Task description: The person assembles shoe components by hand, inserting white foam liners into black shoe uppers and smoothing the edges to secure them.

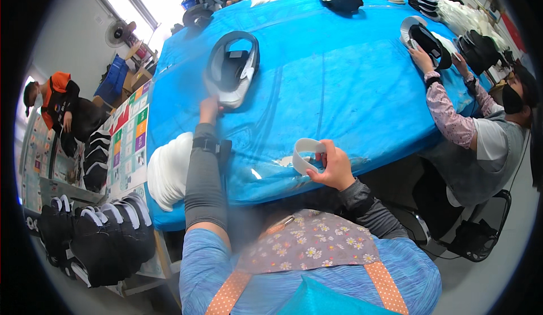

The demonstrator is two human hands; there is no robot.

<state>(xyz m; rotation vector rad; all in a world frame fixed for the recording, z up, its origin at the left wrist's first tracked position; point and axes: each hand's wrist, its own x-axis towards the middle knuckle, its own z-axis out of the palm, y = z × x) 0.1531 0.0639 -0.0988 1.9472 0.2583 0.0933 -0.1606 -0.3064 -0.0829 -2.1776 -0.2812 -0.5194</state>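
Note:
My left hand (210, 110) reaches forward and grips the near edge of a dark cap (236, 66), which lies with its inside up. The cap has a grey rim, a pale label inside and a whitish part at its near end. A haze blurs that side of the view, so the fingertips are indistinct. Closer to me, my right hand (335, 166) pinches a white curved strip (300, 156) between thumb and fingers, held above the table's near edge. Beside my left forearm sits a stack of white curved pieces (168, 170).
A blue plastic sheet (317, 83) covers the table. Black caps with white inserts (110, 236) are piled at lower left. On the right, a seated co-worker handles a cap (427, 43). Another black cap (342, 1) lies at the far side; more people are around the room.

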